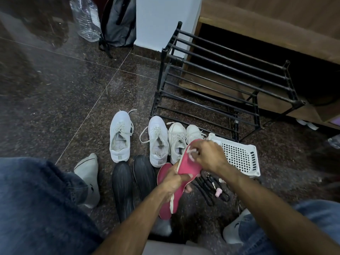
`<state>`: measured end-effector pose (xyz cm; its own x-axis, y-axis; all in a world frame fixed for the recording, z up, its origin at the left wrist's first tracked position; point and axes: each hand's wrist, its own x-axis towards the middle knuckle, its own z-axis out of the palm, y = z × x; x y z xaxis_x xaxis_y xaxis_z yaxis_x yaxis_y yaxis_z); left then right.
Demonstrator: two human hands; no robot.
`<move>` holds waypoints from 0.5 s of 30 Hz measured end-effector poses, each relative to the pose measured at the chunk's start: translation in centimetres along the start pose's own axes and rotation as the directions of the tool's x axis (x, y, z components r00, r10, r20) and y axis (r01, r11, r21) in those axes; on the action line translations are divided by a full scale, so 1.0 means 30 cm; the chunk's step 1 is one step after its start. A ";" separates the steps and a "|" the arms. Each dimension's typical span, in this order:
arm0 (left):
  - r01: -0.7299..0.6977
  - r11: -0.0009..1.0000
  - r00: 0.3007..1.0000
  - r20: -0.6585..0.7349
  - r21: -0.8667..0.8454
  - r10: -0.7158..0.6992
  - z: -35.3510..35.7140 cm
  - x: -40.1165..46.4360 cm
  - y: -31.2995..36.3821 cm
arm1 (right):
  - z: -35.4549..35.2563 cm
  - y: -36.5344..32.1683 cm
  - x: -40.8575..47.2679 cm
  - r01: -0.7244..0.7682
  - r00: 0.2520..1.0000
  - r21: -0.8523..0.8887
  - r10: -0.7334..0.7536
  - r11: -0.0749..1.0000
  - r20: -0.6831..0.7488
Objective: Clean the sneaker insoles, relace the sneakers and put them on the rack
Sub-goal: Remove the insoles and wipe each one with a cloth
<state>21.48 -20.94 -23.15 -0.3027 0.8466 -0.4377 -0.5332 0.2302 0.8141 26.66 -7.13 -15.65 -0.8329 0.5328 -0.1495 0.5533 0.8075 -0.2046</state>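
My left hand grips the middle of a pink insole held up over the floor. My right hand pinches a small white wipe against the insole's upper end. A second pink insole lies on the floor beneath. Two black insoles lie side by side to the left. Several white sneakers stand in a row: one apart at the left, one beside a smaller pair. The black shoe rack stands behind them, bare.
A white perforated basket sits right of my hands, with black laces and small items on the floor before it. My socked feet rest on the dark granite floor. A backpack and plastic bottle stand far back.
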 end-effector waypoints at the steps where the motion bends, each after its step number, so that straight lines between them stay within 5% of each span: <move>1: -0.004 1.000 1.000 0.021 0.011 0.004 -0.002 -0.002 -0.002 | -0.004 0.023 0.022 -0.062 0.997 -0.037 0.060 0.997 -0.048; 4: -0.017 1.000 1.000 0.023 0.022 0.017 -0.003 -0.007 -0.012 | -0.003 0.054 0.041 -0.186 0.970 0.010 0.185 0.983 -0.160; 10: -0.028 1.000 0.999 -0.045 -0.009 0.028 -0.015 0.004 -0.005 | 0.043 0.004 -0.057 0.103 0.994 0.013 -0.103 0.995 0.026; 15: -0.042 0.998 0.999 -0.015 -0.037 0.041 -0.009 0.002 0.002 | 0.015 0.077 0.003 -0.258 0.951 0.048 0.262 0.965 -0.166</move>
<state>21.22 -21.00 -23.24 -0.3363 0.8482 -0.4093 -0.5487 0.1768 0.8171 27.88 -5.33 -16.57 -0.6484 0.7605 -0.0350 0.7494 0.6294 -0.2056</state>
